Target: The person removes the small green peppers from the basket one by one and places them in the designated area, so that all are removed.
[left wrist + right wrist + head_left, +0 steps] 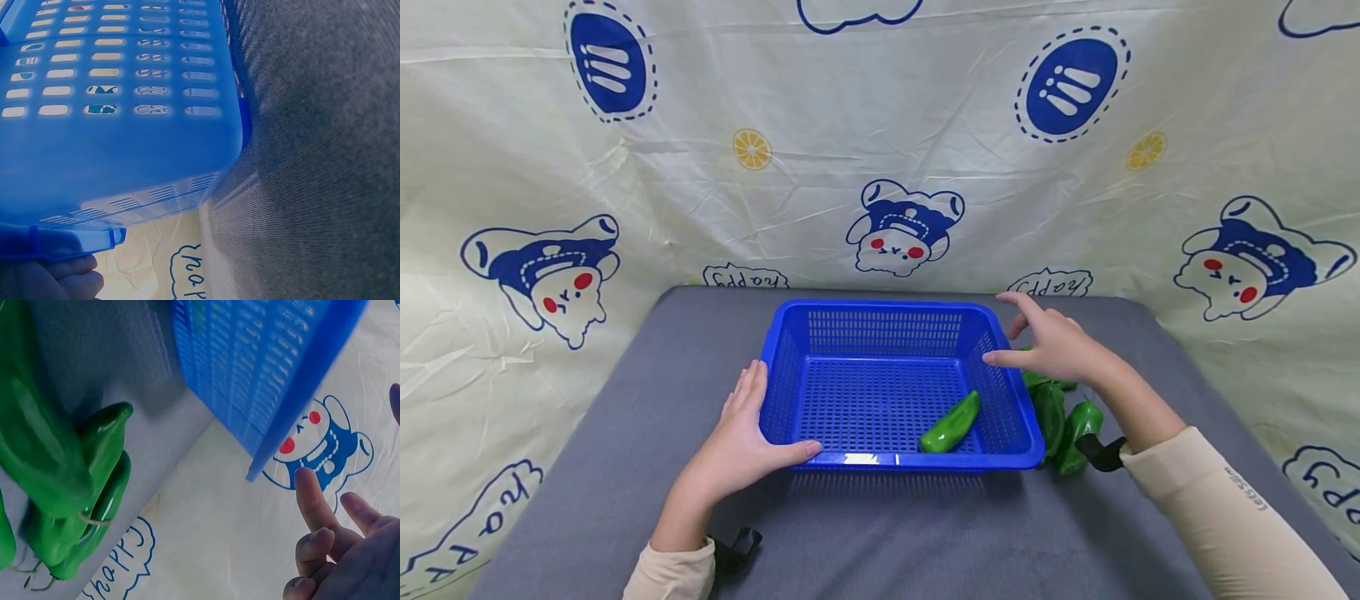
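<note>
A blue plastic basket (880, 307) with slotted walls sits on the grey table. One green pepper (951, 423) lies inside, near its front right corner. My left hand (741, 446) rests against the basket's front left corner, fingers straight along the outer left side and thumb on the front rim. Above the right rim my right hand (1052, 346) is spread with nothing in it; the right wrist view shows its fingers apart from the basket. Several more green peppers (1078, 437) lie bunched just right of the basket, partly hidden under that hand and the rim.
The grey tabletop (865, 542) extends in front of the basket and to both sides. A pale printed curtain (700, 192) hangs behind the table and along its sides. Black straps (1101, 452) are at both wrists.
</note>
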{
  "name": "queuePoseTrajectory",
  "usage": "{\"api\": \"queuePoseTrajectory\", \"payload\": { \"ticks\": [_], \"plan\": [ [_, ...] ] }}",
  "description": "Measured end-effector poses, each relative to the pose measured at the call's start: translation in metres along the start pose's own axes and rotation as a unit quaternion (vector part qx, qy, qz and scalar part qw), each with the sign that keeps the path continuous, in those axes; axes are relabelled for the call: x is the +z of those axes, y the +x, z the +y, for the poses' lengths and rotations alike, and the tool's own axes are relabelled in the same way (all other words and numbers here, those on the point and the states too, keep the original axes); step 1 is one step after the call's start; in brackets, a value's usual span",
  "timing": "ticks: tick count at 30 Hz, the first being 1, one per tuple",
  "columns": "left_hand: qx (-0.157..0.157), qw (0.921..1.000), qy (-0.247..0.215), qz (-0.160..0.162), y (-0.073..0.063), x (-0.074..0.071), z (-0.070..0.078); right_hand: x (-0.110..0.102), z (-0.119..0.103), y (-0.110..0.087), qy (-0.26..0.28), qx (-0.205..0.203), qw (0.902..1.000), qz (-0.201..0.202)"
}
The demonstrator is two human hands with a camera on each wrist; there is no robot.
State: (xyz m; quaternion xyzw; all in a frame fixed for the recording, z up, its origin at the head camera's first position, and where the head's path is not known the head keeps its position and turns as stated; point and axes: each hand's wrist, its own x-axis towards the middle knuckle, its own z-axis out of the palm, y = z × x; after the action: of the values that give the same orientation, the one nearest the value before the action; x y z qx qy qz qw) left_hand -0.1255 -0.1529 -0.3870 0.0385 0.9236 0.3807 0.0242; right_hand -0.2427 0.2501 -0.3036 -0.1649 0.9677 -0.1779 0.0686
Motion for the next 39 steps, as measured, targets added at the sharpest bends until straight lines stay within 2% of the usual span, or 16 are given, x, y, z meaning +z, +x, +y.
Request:
{"api": "queuePoseTrajectory", "payload": {
  "ticks": [7, 31, 39],
  "plan": [
    [0.001, 1.0000, 0.000, 0.001, 0.000, 0.000, 0.000, 0.011, -0.008, 0.002, -0.003, 0.002, 1.0000, -0.005],
    [0.002, 1.0000, -0.004, 0.000, 0.000, 0.001, -0.002, 0.045, -0.024, -0.011, -0.090, -0.027, 0.9956, -0.003],
    [0.002, 1.0000, -0.004, 0.000, 0.000, 0.001, -0.002, 0.052, -0.029, -0.014, -0.114, -0.033, 0.9929, 0.010]
  ]
}}
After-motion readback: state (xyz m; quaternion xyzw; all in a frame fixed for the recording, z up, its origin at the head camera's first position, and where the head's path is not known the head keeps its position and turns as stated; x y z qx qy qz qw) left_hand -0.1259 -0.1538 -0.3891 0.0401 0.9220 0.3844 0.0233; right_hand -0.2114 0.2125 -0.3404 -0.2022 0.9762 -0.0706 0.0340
